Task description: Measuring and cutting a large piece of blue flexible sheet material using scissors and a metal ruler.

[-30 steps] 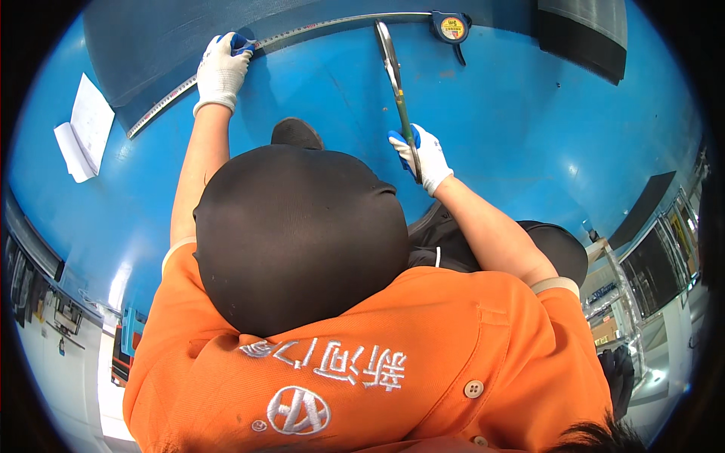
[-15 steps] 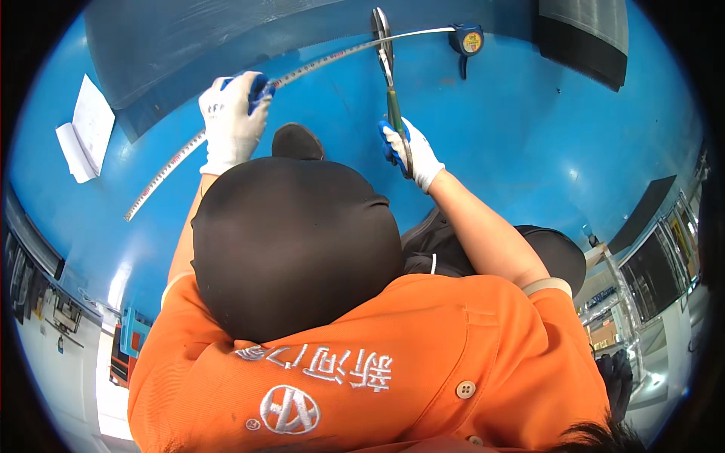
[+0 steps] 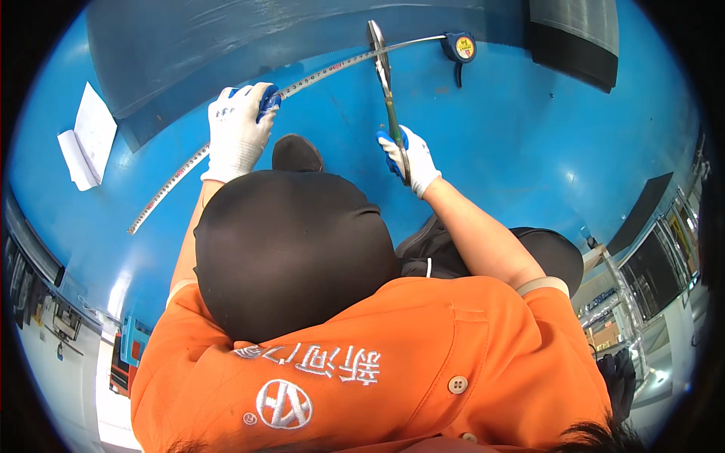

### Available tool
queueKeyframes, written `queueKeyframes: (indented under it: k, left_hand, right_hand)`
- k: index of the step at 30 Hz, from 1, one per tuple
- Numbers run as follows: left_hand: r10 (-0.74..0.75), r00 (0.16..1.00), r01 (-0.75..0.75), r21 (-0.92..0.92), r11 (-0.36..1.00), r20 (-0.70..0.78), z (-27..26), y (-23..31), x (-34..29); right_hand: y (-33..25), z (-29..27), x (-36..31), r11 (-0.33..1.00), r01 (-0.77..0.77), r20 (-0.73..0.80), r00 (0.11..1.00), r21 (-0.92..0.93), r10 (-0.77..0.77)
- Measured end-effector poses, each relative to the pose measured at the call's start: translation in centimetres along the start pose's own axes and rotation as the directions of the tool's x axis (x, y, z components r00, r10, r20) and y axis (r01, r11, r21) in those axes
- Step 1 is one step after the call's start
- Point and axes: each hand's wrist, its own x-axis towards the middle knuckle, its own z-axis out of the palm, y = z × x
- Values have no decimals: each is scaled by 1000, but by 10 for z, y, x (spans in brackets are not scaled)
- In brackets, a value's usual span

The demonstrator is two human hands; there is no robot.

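My left hand (image 3: pixel 240 130), in a white glove with blue on the fingers, grips the yellow-white blade of a tape measure partway along. The tape blade (image 3: pixel 321 73) runs from the blue case (image 3: pixel 459 47) at the far right, through my fingers, to its free end at the left. In my right hand (image 3: pixel 414 161), gloved alike, is a pair of shears (image 3: pixel 392 113) with green handles and long metal blades. These blades point away from me and cross the tape near its case; whether they touch it I cannot tell.
A dark grey sheet (image 3: pixel 226 53) lies across the far side of the blue floor (image 3: pixel 498 143). A second dark piece (image 3: pixel 574 45) is at the far right. White papers (image 3: pixel 91 140) lie at the left. My bent knee (image 3: pixel 294 249) rises between my arms. Shelving (image 3: pixel 608 302) stands at the right.
The whole view has shifted a little, so the scene sits slightly lower. Both hands keep their holds, and the shears' blades look somewhat narrower from here.
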Motion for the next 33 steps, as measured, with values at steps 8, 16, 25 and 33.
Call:
queueKeyframes:
  k: [8, 16, 25, 33]
  left_hand:
    - [78, 979, -73, -38, 997, 188, -30, 12, 30]
    - [130, 858, 24, -293, 956, 497, -1, 55, 100]
    - [388, 873, -445, 156, 882, 297, -69, 96, 144]
    - [65, 988, -133, 578, 805, 137, -283, -79, 44]
  right_hand:
    - [-8, 3, 31, 989, 42, 22, 999, 143, -45]
    - [-26, -4, 27, 990, 40, -9, 999, -133, -41]
    - [-25, -5, 30, 997, -78, 59, 995, 0, 78]
    - [10, -2, 49, 974, 108, 97, 987, 201, -129]
